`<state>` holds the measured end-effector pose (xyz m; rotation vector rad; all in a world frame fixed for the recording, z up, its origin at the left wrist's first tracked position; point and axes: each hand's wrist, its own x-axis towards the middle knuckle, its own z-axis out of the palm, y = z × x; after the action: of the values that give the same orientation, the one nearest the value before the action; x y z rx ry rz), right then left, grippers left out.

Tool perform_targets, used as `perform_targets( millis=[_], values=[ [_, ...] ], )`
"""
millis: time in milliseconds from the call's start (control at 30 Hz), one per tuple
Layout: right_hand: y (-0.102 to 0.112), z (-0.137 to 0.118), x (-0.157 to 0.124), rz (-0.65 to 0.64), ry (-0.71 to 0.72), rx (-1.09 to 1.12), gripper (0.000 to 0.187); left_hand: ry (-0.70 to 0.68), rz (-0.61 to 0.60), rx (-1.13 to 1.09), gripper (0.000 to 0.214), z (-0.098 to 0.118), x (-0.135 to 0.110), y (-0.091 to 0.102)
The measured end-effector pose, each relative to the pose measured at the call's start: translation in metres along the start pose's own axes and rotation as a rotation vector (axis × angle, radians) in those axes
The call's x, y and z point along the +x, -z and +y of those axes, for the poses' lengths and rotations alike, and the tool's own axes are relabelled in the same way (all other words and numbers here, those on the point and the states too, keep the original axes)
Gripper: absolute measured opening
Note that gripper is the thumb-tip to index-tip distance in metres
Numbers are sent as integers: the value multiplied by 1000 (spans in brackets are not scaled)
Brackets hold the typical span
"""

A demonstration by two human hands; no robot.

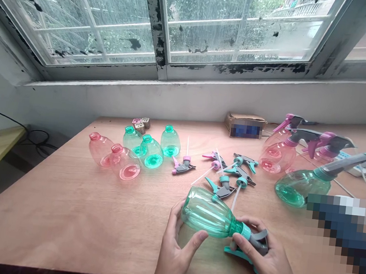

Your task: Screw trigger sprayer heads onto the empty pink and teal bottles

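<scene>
A clear green spray bottle (209, 211) lies on its side between my hands, just above the front of the table. My left hand (178, 245) is wrapped round its base end, with the thumb along the near side. At the neck, my right hand (264, 254) grips the grey and teal spray head (259, 241), whose collar sits against the bottle's mouth. Whether the thread is tight I cannot tell. Several loose spray heads (225, 187) with white tubes lie just beyond, some with teal and some with pink parts.
Open green bottles (151, 153) and pink bottles (126, 163) stand at the left. Pink sprayers (279, 151) with heads on and a green sprayer (302, 188) stand at the right. A cardboard box (245, 119) and a white power strip (359, 166) are near the wall.
</scene>
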<state>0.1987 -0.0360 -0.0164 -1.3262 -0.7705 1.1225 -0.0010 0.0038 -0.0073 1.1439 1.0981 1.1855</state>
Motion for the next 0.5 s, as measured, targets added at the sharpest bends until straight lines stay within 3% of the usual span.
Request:
perform_targets(
  millis=[233, 500],
  values=[
    [-1, -1, 0, 17, 14, 0, 44, -19, -2, 23, 66, -8, 3, 4],
    [-2, -3, 0, 27, 23, -21, 44, -18, -14, 57, 63, -2, 1, 2]
  ],
)
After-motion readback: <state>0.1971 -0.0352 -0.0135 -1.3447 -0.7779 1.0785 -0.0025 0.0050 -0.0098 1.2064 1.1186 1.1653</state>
